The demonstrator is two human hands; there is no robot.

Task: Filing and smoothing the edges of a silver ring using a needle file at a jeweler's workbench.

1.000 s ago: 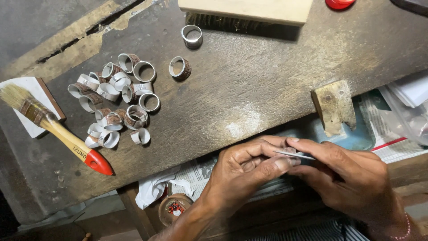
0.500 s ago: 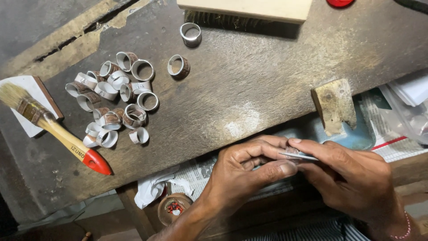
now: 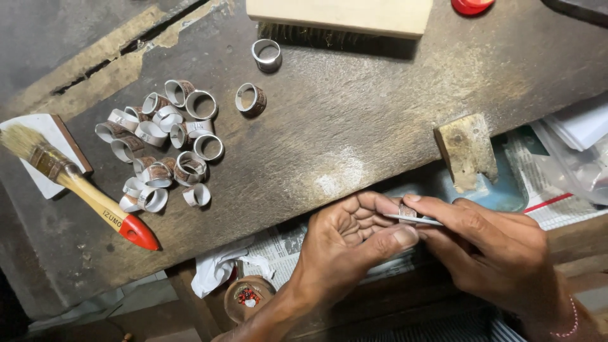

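Observation:
At the bench's near edge, my left hand lies palm up with its fingers curled, pinching a small metal ring between thumb and fingertips. My right hand comes in from the right. It grips a thin flat metal tool whose tip lies against the ring. Both hands hover over the newspaper just below the dark wooden bench top.
A pile of several metal rings lies at left, with two loose rings beyond it. A red-handled paintbrush rests on a white card. Also here: wooden block, bristle brush, red cap, small round tin.
My left hand has turned more palm up, its fingers uncurling a little around the ring. The right hand and tool have stayed against the ring.

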